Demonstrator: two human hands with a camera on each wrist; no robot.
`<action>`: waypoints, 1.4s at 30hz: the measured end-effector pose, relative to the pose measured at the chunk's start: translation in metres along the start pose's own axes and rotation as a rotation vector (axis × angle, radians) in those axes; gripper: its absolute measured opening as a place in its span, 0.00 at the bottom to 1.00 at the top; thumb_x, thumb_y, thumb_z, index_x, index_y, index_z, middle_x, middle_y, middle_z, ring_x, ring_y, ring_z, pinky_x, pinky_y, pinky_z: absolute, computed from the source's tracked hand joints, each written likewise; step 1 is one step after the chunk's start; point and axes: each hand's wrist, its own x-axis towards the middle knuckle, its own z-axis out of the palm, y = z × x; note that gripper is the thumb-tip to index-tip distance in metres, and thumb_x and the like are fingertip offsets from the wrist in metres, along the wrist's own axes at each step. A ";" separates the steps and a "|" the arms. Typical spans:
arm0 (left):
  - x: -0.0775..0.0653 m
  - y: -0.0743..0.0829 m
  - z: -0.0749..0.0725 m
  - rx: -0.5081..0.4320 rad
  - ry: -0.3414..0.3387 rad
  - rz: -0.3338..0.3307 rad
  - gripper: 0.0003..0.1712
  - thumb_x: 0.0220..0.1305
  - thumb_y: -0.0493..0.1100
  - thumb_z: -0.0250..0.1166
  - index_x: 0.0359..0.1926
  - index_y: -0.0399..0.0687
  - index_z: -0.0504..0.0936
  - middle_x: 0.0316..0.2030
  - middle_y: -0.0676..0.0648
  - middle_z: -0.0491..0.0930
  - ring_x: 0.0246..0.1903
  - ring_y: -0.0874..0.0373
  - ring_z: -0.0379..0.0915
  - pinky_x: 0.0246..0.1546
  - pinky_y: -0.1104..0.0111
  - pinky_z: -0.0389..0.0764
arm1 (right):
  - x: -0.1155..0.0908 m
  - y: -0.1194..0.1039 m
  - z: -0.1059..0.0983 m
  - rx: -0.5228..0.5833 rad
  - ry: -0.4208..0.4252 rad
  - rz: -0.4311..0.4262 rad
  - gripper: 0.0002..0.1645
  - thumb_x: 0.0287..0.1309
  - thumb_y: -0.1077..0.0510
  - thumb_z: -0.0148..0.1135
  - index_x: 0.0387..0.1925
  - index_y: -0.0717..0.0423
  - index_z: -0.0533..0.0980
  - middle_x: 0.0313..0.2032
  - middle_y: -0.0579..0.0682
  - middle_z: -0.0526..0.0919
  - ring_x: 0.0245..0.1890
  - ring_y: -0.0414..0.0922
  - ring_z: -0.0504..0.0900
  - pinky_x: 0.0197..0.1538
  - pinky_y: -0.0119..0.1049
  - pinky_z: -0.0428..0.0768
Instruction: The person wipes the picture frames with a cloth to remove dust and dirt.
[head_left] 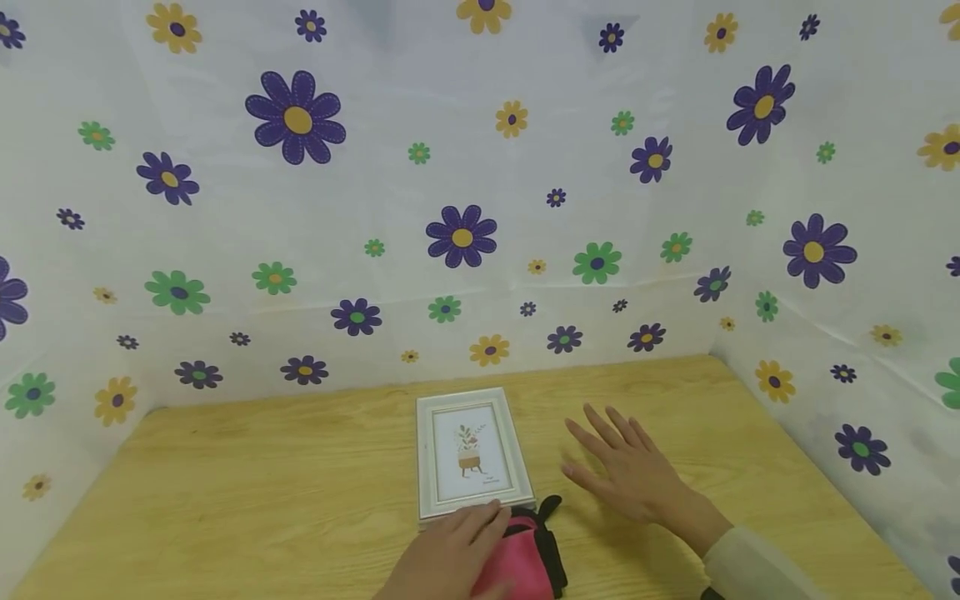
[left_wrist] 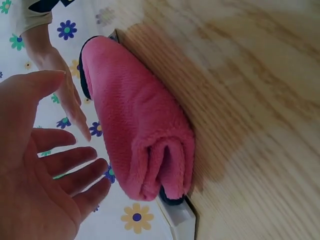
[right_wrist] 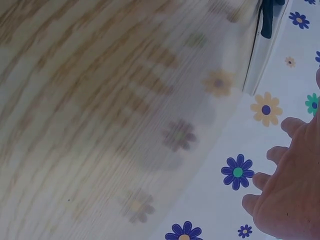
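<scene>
A folded pink fluffy cloth (head_left: 522,565) with black edging and a black loop (head_left: 550,506) lies at the near edge of a white picture frame (head_left: 426,462). In the head view my left hand (head_left: 450,552) is over the cloth's left side. The left wrist view shows this hand (left_wrist: 45,170) with fingers spread and loosely bent beside the pink cloth (left_wrist: 132,110), gripping nothing. To the right of the frame, my right hand (head_left: 633,475) is held above the table, palm down, fingers extended and nothing in it.
The wooden table (head_left: 262,492) meets a white flower-printed sheet (head_left: 390,192) at the back and both sides. A potted-plant print (head_left: 471,450) shows inside the picture frame, which lies face up. A small dark object (head_left: 711,593) shows at the bottom edge by the right sleeve.
</scene>
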 end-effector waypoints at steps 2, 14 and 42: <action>0.001 0.003 0.005 0.036 -0.008 0.005 0.40 0.68 0.69 0.44 0.63 0.42 0.73 0.58 0.45 0.74 0.55 0.53 0.71 0.52 0.62 0.76 | 0.000 0.001 0.000 -0.016 0.003 -0.002 0.41 0.66 0.30 0.41 0.71 0.46 0.59 0.72 0.53 0.52 0.71 0.58 0.45 0.68 0.60 0.44; -0.004 0.017 0.021 0.088 -0.170 -0.099 0.50 0.58 0.80 0.37 0.66 0.51 0.69 0.60 0.48 0.73 0.56 0.52 0.71 0.49 0.58 0.77 | 0.000 0.006 0.005 -0.013 -0.030 0.001 0.40 0.67 0.30 0.40 0.72 0.47 0.58 0.73 0.53 0.51 0.71 0.59 0.45 0.68 0.60 0.42; 0.018 0.023 0.038 0.022 -0.450 -0.310 0.42 0.54 0.75 0.55 0.64 0.59 0.72 0.59 0.44 0.73 0.55 0.41 0.71 0.43 0.46 0.77 | 0.000 0.012 0.005 0.067 -0.085 0.014 0.39 0.69 0.34 0.40 0.72 0.49 0.57 0.72 0.57 0.51 0.71 0.62 0.45 0.67 0.63 0.41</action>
